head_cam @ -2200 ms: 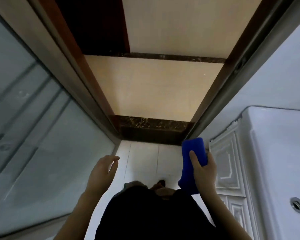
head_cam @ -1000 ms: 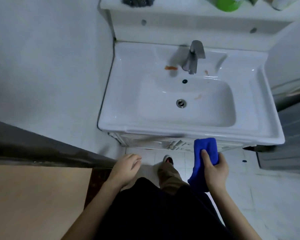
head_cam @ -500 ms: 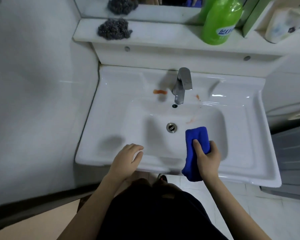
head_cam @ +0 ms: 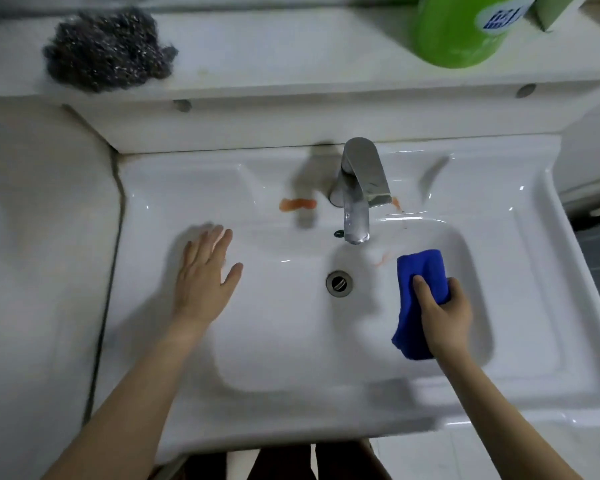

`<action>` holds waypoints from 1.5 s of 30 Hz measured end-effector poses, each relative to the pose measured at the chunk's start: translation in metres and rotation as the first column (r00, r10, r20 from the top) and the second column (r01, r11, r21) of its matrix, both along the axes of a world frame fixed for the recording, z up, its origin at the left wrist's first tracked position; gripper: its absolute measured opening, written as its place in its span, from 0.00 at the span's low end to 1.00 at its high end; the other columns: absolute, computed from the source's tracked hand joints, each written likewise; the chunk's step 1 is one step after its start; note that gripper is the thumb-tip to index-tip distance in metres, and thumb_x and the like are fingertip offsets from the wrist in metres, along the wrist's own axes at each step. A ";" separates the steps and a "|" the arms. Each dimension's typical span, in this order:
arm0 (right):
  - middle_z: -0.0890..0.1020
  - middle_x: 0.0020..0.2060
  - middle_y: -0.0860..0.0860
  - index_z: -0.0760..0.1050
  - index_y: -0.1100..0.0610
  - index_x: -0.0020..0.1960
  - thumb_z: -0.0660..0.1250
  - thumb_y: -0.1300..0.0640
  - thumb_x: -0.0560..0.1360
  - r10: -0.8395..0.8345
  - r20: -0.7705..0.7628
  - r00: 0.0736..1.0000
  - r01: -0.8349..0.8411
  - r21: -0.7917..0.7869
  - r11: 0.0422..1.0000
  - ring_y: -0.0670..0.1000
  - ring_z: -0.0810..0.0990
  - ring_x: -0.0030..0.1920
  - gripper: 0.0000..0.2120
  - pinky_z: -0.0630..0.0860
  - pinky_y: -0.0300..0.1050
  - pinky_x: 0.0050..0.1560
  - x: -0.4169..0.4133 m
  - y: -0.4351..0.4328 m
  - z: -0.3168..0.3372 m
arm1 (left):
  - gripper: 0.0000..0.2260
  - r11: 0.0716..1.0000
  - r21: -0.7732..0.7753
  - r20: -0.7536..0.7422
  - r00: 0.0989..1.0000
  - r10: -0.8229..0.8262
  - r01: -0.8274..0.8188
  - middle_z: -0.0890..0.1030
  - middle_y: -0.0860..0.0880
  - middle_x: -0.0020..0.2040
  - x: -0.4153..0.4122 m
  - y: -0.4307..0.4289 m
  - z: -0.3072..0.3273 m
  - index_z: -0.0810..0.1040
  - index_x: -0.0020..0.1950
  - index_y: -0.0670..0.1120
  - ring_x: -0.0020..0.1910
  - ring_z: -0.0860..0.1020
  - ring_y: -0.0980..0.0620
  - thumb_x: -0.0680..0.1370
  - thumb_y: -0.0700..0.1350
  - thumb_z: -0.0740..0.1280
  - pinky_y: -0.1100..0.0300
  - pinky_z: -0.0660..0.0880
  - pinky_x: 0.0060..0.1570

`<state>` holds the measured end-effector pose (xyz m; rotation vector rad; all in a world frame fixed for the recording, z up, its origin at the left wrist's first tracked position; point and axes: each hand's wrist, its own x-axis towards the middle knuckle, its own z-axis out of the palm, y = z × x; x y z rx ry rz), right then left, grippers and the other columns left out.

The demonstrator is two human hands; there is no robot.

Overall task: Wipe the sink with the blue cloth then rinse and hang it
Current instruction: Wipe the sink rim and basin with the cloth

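Note:
A white ceramic sink [head_cam: 520, 382] fills the view, with a metal drain [head_cam: 339, 283] at the basin's middle and a chrome faucet [head_cam: 359, 188] behind it. Orange smears mark the ledge left of the faucet [head_cam: 297, 204] and the basin wall under the spout [head_cam: 381, 259]. My right hand [head_cam: 442, 313] grips a folded blue cloth [head_cam: 420, 271] over the basin's right side, right of the drain. My left hand [head_cam: 205, 275] is spread flat, fingers apart, on the basin's left slope.
On the shelf behind the sink lie a dark steel-wool scrubber [head_cam: 108, 50] at the left and a green bottle [head_cam: 465, 27] at the right. A white tiled wall [head_cam: 32, 237] runs along the sink's left side.
I have turned from the doorway and come up close to the sink. My right hand carried the blue cloth over the basin. My left hand opened and moved onto the basin's left side.

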<state>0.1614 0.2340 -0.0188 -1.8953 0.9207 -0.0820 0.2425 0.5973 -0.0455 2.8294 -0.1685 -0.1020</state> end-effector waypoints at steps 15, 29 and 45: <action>0.73 0.48 0.53 0.69 0.60 0.51 0.63 0.52 0.80 0.221 -0.207 0.953 -0.293 -0.442 0.848 0.53 0.71 0.39 0.11 0.65 0.45 0.40 0.075 0.021 -0.152 | 0.26 0.994 0.103 0.146 0.988 -0.043 0.028 0.64 0.40 0.77 -0.004 0.019 -0.059 0.61 0.77 0.41 0.78 0.59 0.41 0.80 0.47 0.55 0.47 0.54 0.77; 0.74 0.44 0.50 0.68 0.57 0.49 0.61 0.48 0.80 0.291 -0.310 0.905 -0.405 -0.419 0.812 0.54 0.74 0.37 0.12 0.65 0.45 0.38 0.062 0.012 -0.144 | 0.27 0.995 0.092 0.121 0.991 -0.050 0.039 0.64 0.38 0.77 -0.001 0.020 -0.059 0.62 0.76 0.40 0.77 0.60 0.38 0.78 0.47 0.54 0.43 0.56 0.75; 0.76 0.40 0.47 0.68 0.53 0.48 0.60 0.47 0.80 0.101 -0.216 0.971 -0.159 -0.271 0.949 0.51 0.76 0.37 0.10 0.70 0.46 0.39 0.038 0.010 -0.117 | 0.29 0.996 0.075 0.114 0.992 -0.047 0.039 0.64 0.39 0.77 -0.002 0.021 -0.058 0.62 0.76 0.39 0.77 0.60 0.38 0.77 0.50 0.55 0.39 0.60 0.73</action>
